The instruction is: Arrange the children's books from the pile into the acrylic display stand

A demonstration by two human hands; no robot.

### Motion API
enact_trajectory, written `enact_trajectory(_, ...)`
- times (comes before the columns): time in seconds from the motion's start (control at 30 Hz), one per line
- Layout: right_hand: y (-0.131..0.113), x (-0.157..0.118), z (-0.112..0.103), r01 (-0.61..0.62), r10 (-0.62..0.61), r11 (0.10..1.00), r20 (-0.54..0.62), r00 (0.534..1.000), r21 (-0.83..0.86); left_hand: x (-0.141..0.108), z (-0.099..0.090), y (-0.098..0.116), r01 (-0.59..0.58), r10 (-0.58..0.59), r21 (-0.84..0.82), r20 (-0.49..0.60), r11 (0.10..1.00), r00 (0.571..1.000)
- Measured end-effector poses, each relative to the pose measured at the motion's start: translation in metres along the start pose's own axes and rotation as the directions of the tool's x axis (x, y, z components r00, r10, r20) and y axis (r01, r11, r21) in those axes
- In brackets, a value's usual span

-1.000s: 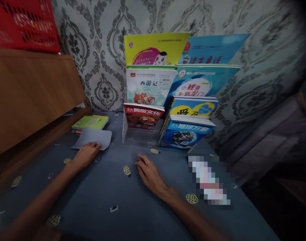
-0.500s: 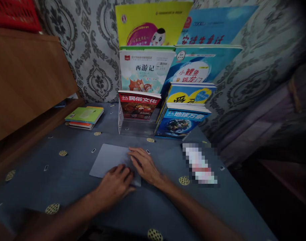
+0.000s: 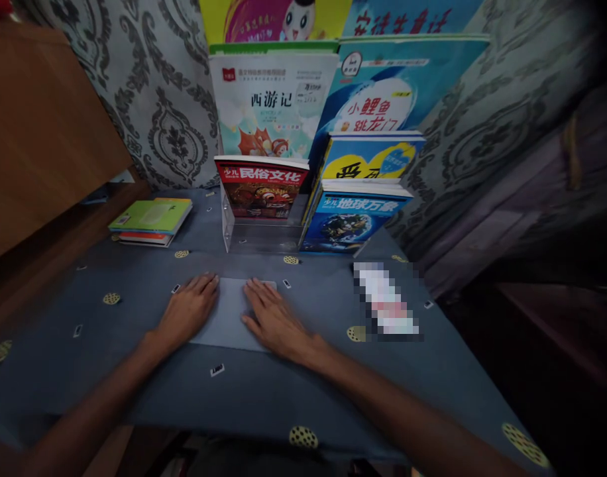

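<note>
A pale blue-grey flat sheet [image 3: 228, 318], rectangular and thin like paper, lies on the table [image 3: 159, 391]. My left hand [image 3: 191, 305] rests over its left edge, palm down with the fingers stretched forward and close together. On the sheet's right part lies my right hand [image 3: 271, 315], flat, its thumb spread away from the fingers. Parts of both side edges are hidden beneath the hands. Neither hand grips anything.
Behind the sheet stands a clear acrylic rack [image 3: 264, 237] with several upright books [image 3: 278, 99]. A small stack of books [image 3: 152, 218] lies at the back left beside a wooden cabinet [image 3: 50, 112]. A pixelated object [image 3: 386, 298] lies at the right.
My left hand has moved left and away from my right hand, its fingers straightening. The sheet now lies squarer to me. The view has tilted down, so the books appear higher and larger.
</note>
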State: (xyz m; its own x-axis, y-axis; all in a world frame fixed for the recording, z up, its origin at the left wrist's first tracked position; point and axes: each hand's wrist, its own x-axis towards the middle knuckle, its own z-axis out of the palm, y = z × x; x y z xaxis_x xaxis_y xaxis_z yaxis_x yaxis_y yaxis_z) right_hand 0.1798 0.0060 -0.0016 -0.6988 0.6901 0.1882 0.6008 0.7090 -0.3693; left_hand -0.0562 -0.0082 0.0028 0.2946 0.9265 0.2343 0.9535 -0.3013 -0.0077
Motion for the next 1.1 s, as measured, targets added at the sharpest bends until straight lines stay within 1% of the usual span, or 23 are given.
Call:
enact_trajectory(0.1, 0.006, -0.008, -0.004, -0.100, 0.099, 0.993, -0.029, 0.995, -0.056, -0.002, 0.002, 0.002, 0.011, -0.011, 0.008, -0.011, 1.000, 1.000)
enact_trajectory(0.17, 0.012, -0.014, -0.006, -0.136, 0.131, 0.987, -0.062, 0.989, -0.081, -0.002, 0.003, 0.002, 0.022, -0.022, -0.010, -0.019, 1.000, 1.000)
enact_trajectory(0.27, 0.017, -0.021, -0.008, -0.138, 0.130, 0.985, -0.088, 0.988, -0.103, -0.003, 0.003, 0.002, 0.032, -0.033, -0.039, -0.028, 0.999, 0.999)
enact_trajectory(0.43, 0.018, -0.025, -0.008, -0.154, 0.147, 0.980, -0.067, 0.987, -0.127, -0.012, 0.004, 0.005, 0.034, -0.035, -0.024, -0.027, 0.999, 0.999)
enact_trajectory(0.53, 0.015, -0.025, -0.011, -0.153, 0.147, 0.981, -0.064, 0.987, -0.115, -0.021, 0.009, 0.007, 0.019, -0.021, -0.049, -0.040, 0.999, 0.999)
enact_trajectory(0.6, 0.008, -0.025, -0.012, -0.154, 0.147, 0.980, -0.063, 0.987, -0.123, -0.026, 0.012, 0.007, 0.016, -0.019, -0.065, -0.045, 0.998, 0.999)
enact_trajectory(0.67, -0.003, -0.026, -0.011, -0.101, 0.096, 0.987, -0.042, 0.994, -0.126, -0.028, 0.014, 0.007, 0.021, -0.025, -0.073, -0.045, 0.997, 0.999)
enact_trajectory(0.73, -0.015, -0.028, -0.006, 0.031, -0.030, 0.995, 0.011, 0.999, -0.091, -0.027, 0.014, 0.007, 0.026, -0.030, -0.079, -0.049, 0.997, 0.998)
enact_trajectory(0.8, -0.025, -0.031, -0.001, 0.158, -0.155, 0.987, 0.061, 0.986, -0.032, -0.026, 0.012, 0.007, 0.024, -0.028, -0.080, -0.056, 0.997, 0.998)
enact_trajectory(0.83, -0.028, -0.034, 0.001, 0.192, -0.191, 0.981, 0.074, 0.979, -0.009, -0.025, 0.011, 0.007, 0.020, -0.024, -0.078, -0.060, 0.997, 0.998)
enact_trajectory(0.9, -0.027, -0.040, 0.002, 0.201, -0.201, 0.980, 0.080, 0.976, 0.003, -0.025, 0.008, 0.007, 0.010, -0.015, -0.069, -0.070, 0.998, 0.997)
enact_trajectory(0.97, -0.020, -0.048, -0.001, 0.170, -0.169, 0.985, 0.063, 0.984, -0.012, -0.027, 0.005, 0.008, -0.017, 0.012, -0.066, -0.082, 0.998, 0.997)
enact_trajectory(1.03, -0.010, -0.057, -0.005, 0.127, -0.126, 0.992, 0.027, 0.992, -0.027, -0.031, 0.001, 0.011, -0.097, 0.090, -0.088, -0.083, 0.991, 0.992)
enact_trajectory(1.1, -0.002, -0.064, -0.010, 0.090, -0.090, 0.995, 0.003, 0.996, -0.044, -0.036, -0.005, 0.017, -0.220, 0.214, -0.125, -0.066, 0.967, 0.975)
